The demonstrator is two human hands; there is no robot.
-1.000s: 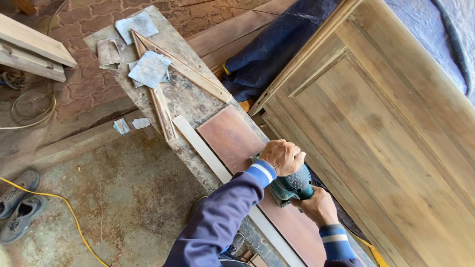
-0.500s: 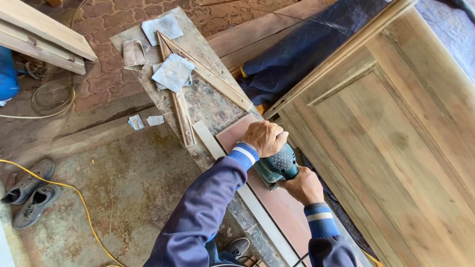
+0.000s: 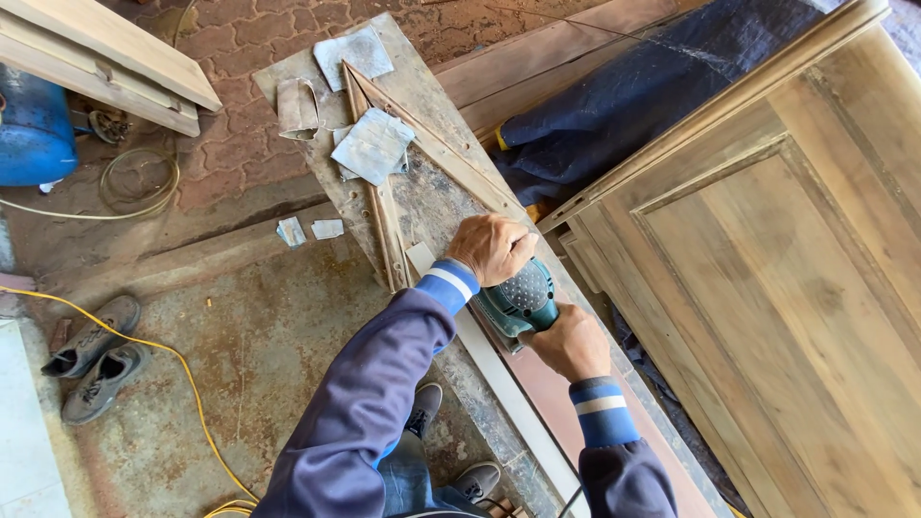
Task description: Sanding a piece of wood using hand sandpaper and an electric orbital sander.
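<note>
Both hands gripped a teal, dome-topped electric palm sander on a reddish-brown flat wooden board along the right edge of the stained, worn bench. The left hand had its fingers wrapped over the top; the right hand clasped the rear. The sander sat close to a pale wooden strip and could catch it; the board looked unclamped and might shift.

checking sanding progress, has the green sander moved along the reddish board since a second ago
Yes. The green sander has moved up the reddish board toward its far end, nearer the triangular wooden frame, with both hands on it.
</note>
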